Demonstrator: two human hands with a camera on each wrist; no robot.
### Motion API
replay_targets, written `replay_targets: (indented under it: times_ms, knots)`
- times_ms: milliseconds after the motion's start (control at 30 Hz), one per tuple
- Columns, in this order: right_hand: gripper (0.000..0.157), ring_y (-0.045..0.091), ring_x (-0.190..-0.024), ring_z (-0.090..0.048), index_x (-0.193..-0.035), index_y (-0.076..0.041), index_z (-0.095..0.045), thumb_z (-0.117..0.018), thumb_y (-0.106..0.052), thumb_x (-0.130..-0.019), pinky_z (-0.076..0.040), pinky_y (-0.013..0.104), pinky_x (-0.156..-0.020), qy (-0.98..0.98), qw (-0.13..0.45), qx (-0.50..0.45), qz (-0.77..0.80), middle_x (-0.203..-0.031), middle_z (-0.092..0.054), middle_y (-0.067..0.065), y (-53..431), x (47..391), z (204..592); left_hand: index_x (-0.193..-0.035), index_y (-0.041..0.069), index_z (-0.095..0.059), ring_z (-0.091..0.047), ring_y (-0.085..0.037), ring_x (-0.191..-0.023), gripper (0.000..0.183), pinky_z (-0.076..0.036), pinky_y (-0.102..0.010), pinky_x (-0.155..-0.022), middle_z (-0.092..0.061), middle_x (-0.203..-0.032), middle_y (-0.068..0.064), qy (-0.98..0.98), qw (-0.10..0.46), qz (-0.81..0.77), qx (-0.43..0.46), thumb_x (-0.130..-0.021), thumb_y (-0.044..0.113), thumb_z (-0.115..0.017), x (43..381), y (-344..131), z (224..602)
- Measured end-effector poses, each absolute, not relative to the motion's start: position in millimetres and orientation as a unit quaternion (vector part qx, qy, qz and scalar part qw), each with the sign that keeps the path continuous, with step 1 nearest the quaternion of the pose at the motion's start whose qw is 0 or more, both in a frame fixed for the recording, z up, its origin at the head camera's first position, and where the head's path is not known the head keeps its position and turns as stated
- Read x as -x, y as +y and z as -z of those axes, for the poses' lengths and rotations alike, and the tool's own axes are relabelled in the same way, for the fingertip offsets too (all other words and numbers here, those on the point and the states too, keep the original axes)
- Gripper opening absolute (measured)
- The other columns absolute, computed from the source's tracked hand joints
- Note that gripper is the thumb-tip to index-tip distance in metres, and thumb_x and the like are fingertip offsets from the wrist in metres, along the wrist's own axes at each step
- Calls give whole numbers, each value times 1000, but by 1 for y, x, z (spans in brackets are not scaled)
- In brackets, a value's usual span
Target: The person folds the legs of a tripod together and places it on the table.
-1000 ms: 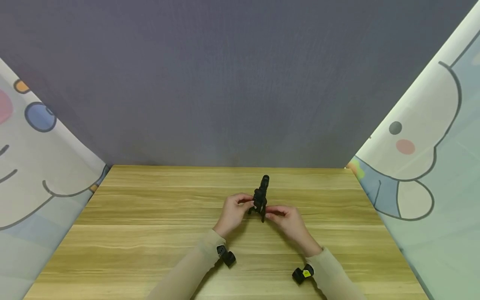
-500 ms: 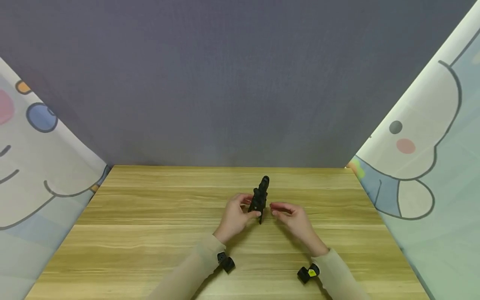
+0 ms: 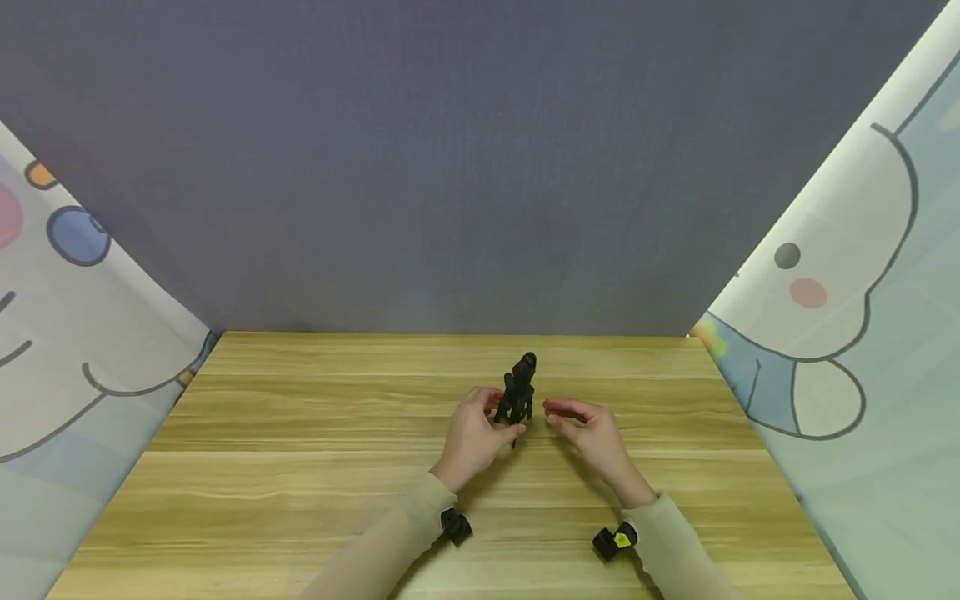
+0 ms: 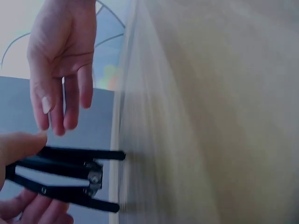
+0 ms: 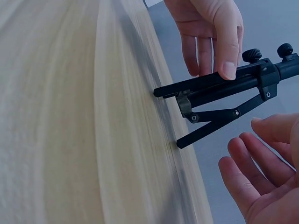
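Observation:
A small black tripod stands upright between the two hands in the head view. Its legs are partly spread, and two knobs show on its upper body in the right wrist view. My left hand holds it low down by a leg, thumb in front and fingers behind. To the right, my right hand is apart from the tripod, its fingers relaxed and slightly bent with nothing in them. In the left wrist view the leg tips point towards the wooden tabletop.
The wood-grain table ends at a dark grey panel behind it. Cartoon-printed sheets slope up at both sides. Each wrist carries a small black camera.
My right hand has let go of the tripod and drawn back a little to the right. My left thumb has moved across its front, and the tripod has turned slightly.

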State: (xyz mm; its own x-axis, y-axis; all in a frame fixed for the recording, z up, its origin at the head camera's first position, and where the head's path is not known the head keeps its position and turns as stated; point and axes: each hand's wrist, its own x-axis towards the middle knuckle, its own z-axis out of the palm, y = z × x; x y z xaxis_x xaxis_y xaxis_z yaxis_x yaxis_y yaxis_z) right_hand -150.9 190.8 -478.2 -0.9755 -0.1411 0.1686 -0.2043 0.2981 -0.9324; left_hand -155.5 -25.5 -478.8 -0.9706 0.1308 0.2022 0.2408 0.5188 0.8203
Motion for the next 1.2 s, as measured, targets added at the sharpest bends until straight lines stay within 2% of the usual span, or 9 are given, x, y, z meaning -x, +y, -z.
replay_targets:
  times_ms: [233,367,533,767,867,1033,1200]
  knots:
    - [27,29,-103,-69,-116,5,-71,-73,0,-89,-54,22,-83,-802,34,-111,-585,-113,-71,17,187,152,483,-124,3,-64,-65,-27,-103,56,-54,-34,-88,-63,-112,-6,-860,23,480,172,-78,23,-88,166,-41,480]
    - [29,33,-105,-68,-117,6,-70,-73,0,-89,-54,24,-85,-794,25,-122,-595,-116,-70,18,184,151,485,-131,4,-61,-63,-29,-110,56,-52,-37,-93,-63,-120,-5,-838,-28,502,211,-82,20,-85,173,-50,479]
    - [28,25,-104,-68,-115,0,-73,-76,-3,-87,-55,26,-85,-794,6,-105,-599,-113,-72,13,177,150,486,-137,11,-59,-57,-31,-122,52,-50,-43,-98,-58,-133,-3,-807,-95,531,241,-89,18,-78,179,-60,480]
    - [24,24,-101,-68,-108,1,-75,-78,-3,-85,-53,25,-86,-807,16,-83,-585,-106,-73,12,165,149,487,-143,11,-53,-54,-31,-127,54,-47,-44,-102,-56,-140,-6,-792,-130,548,236,-93,17,-74,181,-62,480]
    - [20,27,-99,-68,-103,3,-75,-78,1,-84,-53,30,-86,-813,17,-75,-577,-102,-73,13,158,146,479,-143,11,-53,-55,-29,-126,55,-48,-43,-100,-56,-139,-6,-795,-131,545,234,-92,16,-73,182,-62,480]
    - [14,32,-97,-68,-98,9,-72,-75,6,-84,-52,48,-90,-817,16,-83,-570,-99,-72,18,149,139,459,-142,11,-53,-57,-27,-124,55,-50,-40,-98,-59,-136,-6,-790,-140,550,232,-91,13,-74,183,-60,480]
    - [10,28,-96,-68,-93,4,-73,-77,5,-83,-52,48,-89,-819,29,-81,-568,-96,-72,13,149,141,469,-144,10,-52,-57,-28,-124,57,-50,-39,-98,-58,-136,-7,-781,-154,559,232,-91,9,-73,183,-60,478]
